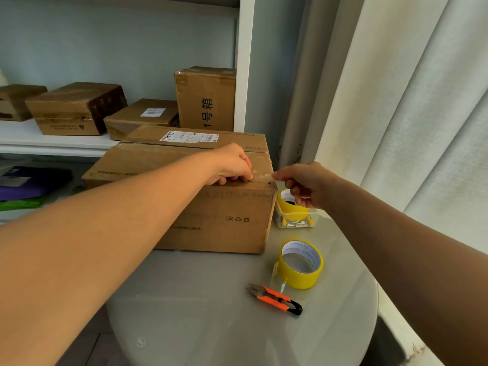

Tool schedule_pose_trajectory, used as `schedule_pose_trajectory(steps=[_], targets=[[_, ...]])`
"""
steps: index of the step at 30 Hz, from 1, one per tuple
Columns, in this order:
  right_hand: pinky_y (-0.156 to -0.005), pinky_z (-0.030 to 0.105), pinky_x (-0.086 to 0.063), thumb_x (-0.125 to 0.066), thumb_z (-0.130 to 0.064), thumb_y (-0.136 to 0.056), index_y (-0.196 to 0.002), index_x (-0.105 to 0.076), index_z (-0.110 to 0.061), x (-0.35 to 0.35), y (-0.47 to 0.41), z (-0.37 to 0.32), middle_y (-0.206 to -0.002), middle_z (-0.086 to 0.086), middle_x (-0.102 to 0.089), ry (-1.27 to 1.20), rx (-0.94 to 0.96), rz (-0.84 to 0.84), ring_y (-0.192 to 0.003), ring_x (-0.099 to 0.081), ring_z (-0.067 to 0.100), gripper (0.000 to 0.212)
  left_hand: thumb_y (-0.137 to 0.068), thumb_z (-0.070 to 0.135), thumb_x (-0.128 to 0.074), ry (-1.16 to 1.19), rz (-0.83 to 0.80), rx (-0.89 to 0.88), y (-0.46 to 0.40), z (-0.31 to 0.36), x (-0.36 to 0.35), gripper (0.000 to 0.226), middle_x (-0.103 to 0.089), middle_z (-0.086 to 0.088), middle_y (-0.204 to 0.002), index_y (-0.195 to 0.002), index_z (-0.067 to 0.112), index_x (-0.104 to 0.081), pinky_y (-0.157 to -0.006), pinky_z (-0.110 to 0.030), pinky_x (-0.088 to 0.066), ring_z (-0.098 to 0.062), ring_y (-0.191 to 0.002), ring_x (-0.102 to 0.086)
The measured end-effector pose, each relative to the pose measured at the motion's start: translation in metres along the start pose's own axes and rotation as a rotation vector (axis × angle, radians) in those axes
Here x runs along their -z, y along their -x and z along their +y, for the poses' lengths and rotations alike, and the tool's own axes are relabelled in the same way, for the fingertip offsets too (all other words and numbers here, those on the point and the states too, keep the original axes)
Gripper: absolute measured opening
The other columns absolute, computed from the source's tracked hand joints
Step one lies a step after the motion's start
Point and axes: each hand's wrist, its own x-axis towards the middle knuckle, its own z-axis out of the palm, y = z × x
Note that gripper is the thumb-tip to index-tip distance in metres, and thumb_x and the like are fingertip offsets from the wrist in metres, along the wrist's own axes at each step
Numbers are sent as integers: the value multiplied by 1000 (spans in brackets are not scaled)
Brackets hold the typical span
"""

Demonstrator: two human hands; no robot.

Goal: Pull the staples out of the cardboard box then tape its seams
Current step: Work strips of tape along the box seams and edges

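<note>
Taping: a clear tape strip (264,177) was held taut over the box's (211,207) top front edge.
Left hand (232,165): curled, one tape end pressed down.
Right hand (303,184): other end pinched.
Box: set on the worktop (211,313).
Roll (301,264), snips (274,298): beside it.

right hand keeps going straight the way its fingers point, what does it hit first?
Most likely the left hand. The right hand pinches a clear strip at the cardboard box top-right corner, fingers pointing left along that edge. Depth is uncertain.
</note>
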Motion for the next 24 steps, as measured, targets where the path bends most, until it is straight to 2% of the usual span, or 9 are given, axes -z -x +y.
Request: schedule_pose_trajectory(steps=[5, 9, 13, 15, 18, 21, 24], targets=[[-44, 14, -36, -68, -20, -86, -68, -56, -10, 2, 4, -1, -57, 0, -45, -81, -44, -38, -48, -37, 6, 24, -89, 10, -60, 22, 18, -16, 0, -3, -3, 8, -56, -8, -89, -88, 18, -58, -42, -18, -30, -10, -62, -42], [-45, 16, -37, -68, -21, -86, -67, -55, -10, -2, 5, 0, -59, 1, -44, -20, -22, -25, -49, -37, 7, 26, -95, 15, -53, 36, 23, -17, 4, -1, -2, 5, -57, -4, -81, -95, 16, -58, -40, -16, -29, -8, -57, -40], [-45, 16, -38, -69, -20, -86, -67, -55, -9, -4, 4, 2, -58, 2, -44, -15, -4, -15, -48, -36, 7, 26, -98, 14, -42, 78, 34, 1, 6, -2, -2, 17, -58, -6, -87, -109, 9, -54, -35, -15, -28, -9, -57, -39], [-46, 16, -38, -69, -20, -85, -67, -55, -9, -4, 3, 4, -58, 1, -44, -15, 0, -14, -47, -36, 7, 26, -99, 22, -42, 94, 32, 6, 7, -3, -1, 23, -58, -6, -90, -113, 7, -53, -39, -16, -29, -10, -61, -40], [-47, 17, -38, -69, -21, -86, -67, -55, -9, -5, 3, 4, -59, 2, -44, -7, 1, -10, -48, -36, 7, 26, -95, 35, -53, 22, 16, -55, 8, -3, -4, 19, -53, 0, -86, -100, 17, -52, -48, -19, -30, -9, -68, -41], [-46, 17, -38, -70, -24, -85, -68, -54, -9, -5, 3, 4, -60, 2, -44, 19, 0, -5, -48, -36, 8, 28, -87, 32, -67, -65, 64, -100, 7, -3, -11, 26, -51, 1, -91, -102, 17, -52, -58, -23, -35, -11, -79, -46], [-46, 17, -39, -72, -27, -84, -69, -55, -9, -5, 3, 6, -61, 2, -45, 23, 3, -4, -49, -36, 8, 29, -86, 36, -66, -80, 107, -124, 7, -3, -13, 27, -52, 1, -94, -100, 18, -51, -67, -26, -38, -13, -89, -49]])
